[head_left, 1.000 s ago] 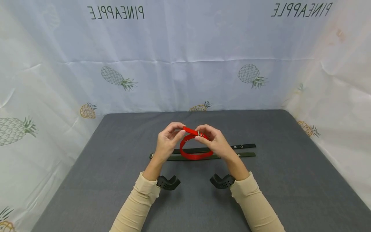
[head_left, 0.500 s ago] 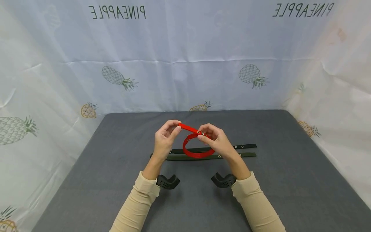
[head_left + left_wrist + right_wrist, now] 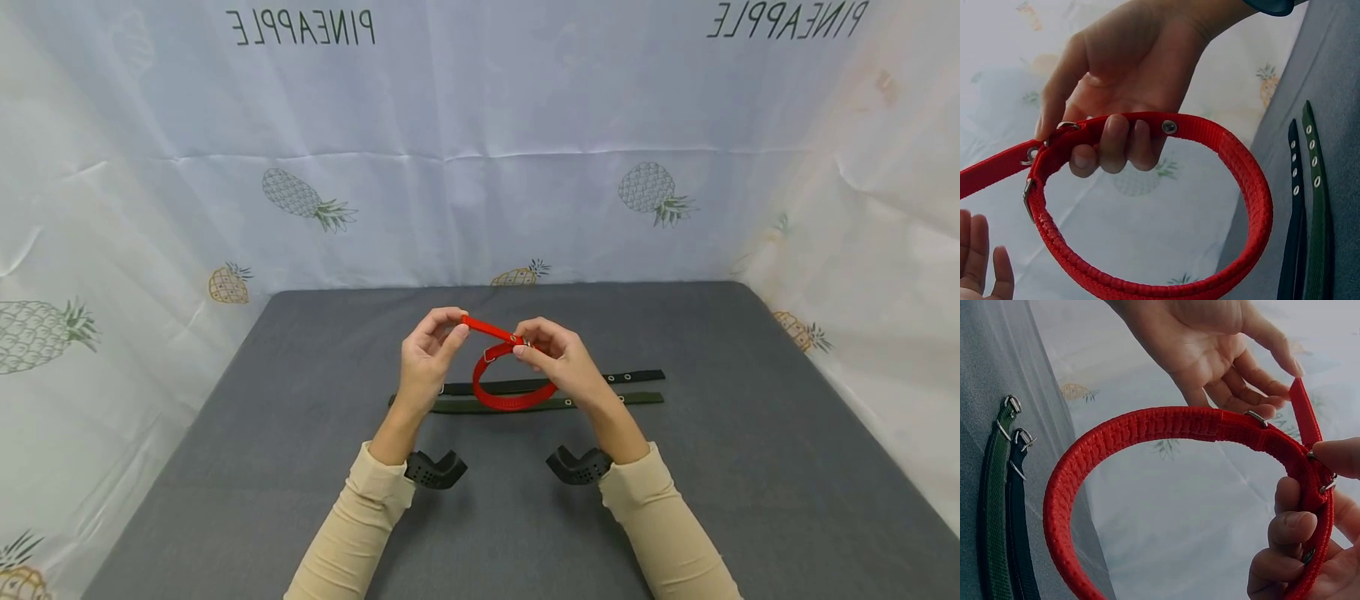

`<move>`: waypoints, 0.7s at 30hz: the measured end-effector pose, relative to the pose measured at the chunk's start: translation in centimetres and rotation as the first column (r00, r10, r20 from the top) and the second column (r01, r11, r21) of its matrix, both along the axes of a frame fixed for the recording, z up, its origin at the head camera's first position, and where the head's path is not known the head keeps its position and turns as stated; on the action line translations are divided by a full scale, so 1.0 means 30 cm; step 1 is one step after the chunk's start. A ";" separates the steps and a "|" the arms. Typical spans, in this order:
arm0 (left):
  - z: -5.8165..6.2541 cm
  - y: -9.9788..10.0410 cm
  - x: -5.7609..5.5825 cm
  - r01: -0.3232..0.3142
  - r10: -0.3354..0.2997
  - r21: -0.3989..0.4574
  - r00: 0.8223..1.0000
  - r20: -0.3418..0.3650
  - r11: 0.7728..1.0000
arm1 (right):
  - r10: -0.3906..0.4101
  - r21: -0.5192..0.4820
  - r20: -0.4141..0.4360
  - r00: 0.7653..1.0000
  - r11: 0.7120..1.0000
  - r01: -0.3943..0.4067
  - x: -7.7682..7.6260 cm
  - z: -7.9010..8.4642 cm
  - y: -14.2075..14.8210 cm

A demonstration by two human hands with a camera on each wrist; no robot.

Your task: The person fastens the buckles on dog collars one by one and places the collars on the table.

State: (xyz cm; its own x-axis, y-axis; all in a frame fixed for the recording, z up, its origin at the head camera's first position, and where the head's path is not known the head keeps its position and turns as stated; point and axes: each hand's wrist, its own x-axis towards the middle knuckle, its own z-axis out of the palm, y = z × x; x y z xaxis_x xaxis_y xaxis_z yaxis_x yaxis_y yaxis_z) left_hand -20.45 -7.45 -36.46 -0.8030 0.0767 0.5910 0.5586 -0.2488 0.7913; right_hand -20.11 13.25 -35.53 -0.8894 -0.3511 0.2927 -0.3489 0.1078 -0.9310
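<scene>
A red dog collar (image 3: 512,403) is bent into a loop and held up above the table. My left hand (image 3: 425,357) pinches the tip of its strap (image 3: 1305,412) between thumb and index finger. At the buckle (image 3: 1329,485), my right hand (image 3: 561,360) holds the collar, its thumb by the buckle and its other fingers curled round the band. The strap end sticks out past the buckle toward the left hand, with a metal eyelet (image 3: 1033,153) beside it. A metal ring (image 3: 1257,419) sits farther along the padded loop.
Behind the raised collar, a black collar (image 3: 637,377) and a dark green collar (image 3: 642,398) lie side by side across the grey table (image 3: 337,492), metal eyelets toward the right. A white curtain (image 3: 465,208) printed with pineapples hangs round the back and sides.
The left hand has drawn the strap tip left and slightly up, so a longer piece shows beyond the buckle. The right hand and loop have shifted slightly right. Little differs over the last half second.
</scene>
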 end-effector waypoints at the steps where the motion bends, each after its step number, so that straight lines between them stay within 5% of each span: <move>1: 0.000 -0.001 0.000 -0.001 0.001 0.002 1.000 -0.001 1.000 | 0.001 0.000 -0.001 1.000 1.000 -0.001 -0.001 0.001 0.000; 8: -0.007 0.002 -0.005 -0.005 0.005 -0.025 0.999 0.037 1.000 | 0.002 -0.019 0.011 1.000 1.000 -0.002 0.000 0.002 0.002; 14: -0.026 0.016 -0.003 -0.012 0.028 -0.133 0.993 0.118 0.991 | 0.011 -0.036 0.001 1.000 0.999 -0.011 0.003 -0.002 0.002; 21: -0.035 0.042 0.001 0.077 -0.017 -0.241 0.970 0.243 0.967 | 0.038 -0.055 -0.011 0.999 0.998 -0.038 0.006 -0.003 -0.003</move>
State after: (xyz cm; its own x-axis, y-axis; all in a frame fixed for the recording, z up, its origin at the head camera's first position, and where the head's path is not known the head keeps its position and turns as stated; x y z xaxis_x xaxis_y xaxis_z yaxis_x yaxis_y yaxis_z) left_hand -20.41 -6.19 -37.52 -0.9092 0.2375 0.3419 0.3401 -0.0500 0.9391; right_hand -19.92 13.15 -35.61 -0.8727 -0.3676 0.3214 -0.3611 0.0428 -0.9316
